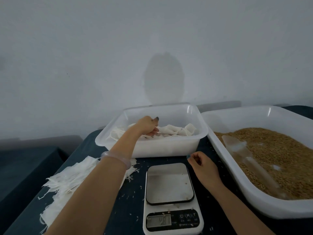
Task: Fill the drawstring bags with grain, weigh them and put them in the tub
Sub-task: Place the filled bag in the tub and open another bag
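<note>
Pale wall fills the background, and below it a dark cloth covers the tabletop (132,197), set out so each step sits within your reach. Your left hand (147,125) is stretched into the white tub (169,150) at the back, fingers curled down onto the filled bags (177,131) lying there. Whether they pinch one or merely rest on it cannot be told, since the knuckles hide the grip. Your right hand (203,165) hovers just beside the scale (169,184), loosely curled and holding nothing, probably waiting for its next job.

The scale's platform is bare apart from a few stray kernels (its display shows digits, too blurred to trust), which suggests this bag's weighing is done. To your right the grain (279,150) lies heaped in a wide tray (237,189), with the clear scoop (240,150) lying in it, handle toward you for an easy pick-up. The empty bags (67,180) are fanned out on your left under your forearm, drawstrings trailing, so the near hand can likely take one.
</note>
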Demonstrator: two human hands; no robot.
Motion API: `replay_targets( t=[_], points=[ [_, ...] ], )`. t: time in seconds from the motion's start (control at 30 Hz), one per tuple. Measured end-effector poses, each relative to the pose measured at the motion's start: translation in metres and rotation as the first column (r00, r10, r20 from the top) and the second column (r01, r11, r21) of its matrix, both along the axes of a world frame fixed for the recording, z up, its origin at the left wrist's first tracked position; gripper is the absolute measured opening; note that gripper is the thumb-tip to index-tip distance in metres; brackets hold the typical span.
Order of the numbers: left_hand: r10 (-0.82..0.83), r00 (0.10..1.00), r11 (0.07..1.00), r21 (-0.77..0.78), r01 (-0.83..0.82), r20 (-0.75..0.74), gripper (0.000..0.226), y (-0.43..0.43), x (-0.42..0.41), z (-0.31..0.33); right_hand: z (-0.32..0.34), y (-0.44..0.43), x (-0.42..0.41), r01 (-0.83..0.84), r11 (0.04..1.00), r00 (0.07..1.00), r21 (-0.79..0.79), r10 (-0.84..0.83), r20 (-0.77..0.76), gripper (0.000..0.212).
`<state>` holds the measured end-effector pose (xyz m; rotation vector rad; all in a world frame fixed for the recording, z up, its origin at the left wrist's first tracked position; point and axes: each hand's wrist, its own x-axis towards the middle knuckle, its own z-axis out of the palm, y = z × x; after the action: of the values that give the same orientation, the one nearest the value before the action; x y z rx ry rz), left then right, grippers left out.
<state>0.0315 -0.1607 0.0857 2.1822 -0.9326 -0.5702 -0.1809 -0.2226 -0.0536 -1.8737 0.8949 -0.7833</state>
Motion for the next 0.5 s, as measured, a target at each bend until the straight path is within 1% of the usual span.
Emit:
replay_targets(
  t=[0.07,0.13,0.17,0.23,0.3,0.37,0.4,0.43,0.5],
  points=[
    [-0.02,0.998,0.999,-0.03,0.022,0.064,0.045,0.016,0.004,0.012,0.0,0.001,-0.001,-0.004,1.0,1.0,-0.002,0.004,-0.002,0.01],
    [-0.054,0.986,0.999,0.004,0.054,0.155,0.041,0.042,0.01,0.028,0.0,0.001,-0.001,-0.004,1.0,1.0,-0.01,0.004,-0.004,0.011],
    [-0.083,0.976,0.996,0.055,0.073,0.2,0.037,0.058,0.013,0.037,0.0,0.001,-0.001,-0.004,1.0,1.0,-0.015,0.004,-0.004,0.011],
    [-0.147,0.955,0.973,0.214,0.092,0.258,0.03,0.094,0.016,0.053,0.0,0.002,-0.001,-0.006,1.0,1.0,-0.016,0.006,-0.006,0.011],
    [-0.202,0.913,0.907,0.419,0.039,0.354,0.023,0.13,0.016,0.059,0.0,0.001,-0.002,-0.007,1.0,1.0,-0.014,0.007,-0.006,0.012],
    [-0.228,0.857,0.808,0.582,-0.098,0.461,0.013,0.166,0.016,0.053,0.0,0.002,-0.002,-0.016,1.0,1.0,-0.019,0.016,-0.01,0.012],
    [-0.22,0.852,0.756,0.635,-0.16,0.476,0.007,0.182,0.015,0.045,0.0,0.002,-0.003,-0.017,1.0,1.0,-0.022,0.017,-0.011,0.012],
    [-0.202,0.854,0.708,0.674,-0.211,0.48,0.01,0.198,0.013,0.034,0.0,0.001,-0.003,-0.016,1.0,1.0,-0.022,0.016,-0.011,0.012],
    [-0.176,0.831,0.647,0.698,-0.306,0.527,0.025,0.231,0.004,0.005,0.0,0.001,-0.002,-0.015,0.999,1.0,-0.029,0.015,-0.014,0.011]
  ],
)
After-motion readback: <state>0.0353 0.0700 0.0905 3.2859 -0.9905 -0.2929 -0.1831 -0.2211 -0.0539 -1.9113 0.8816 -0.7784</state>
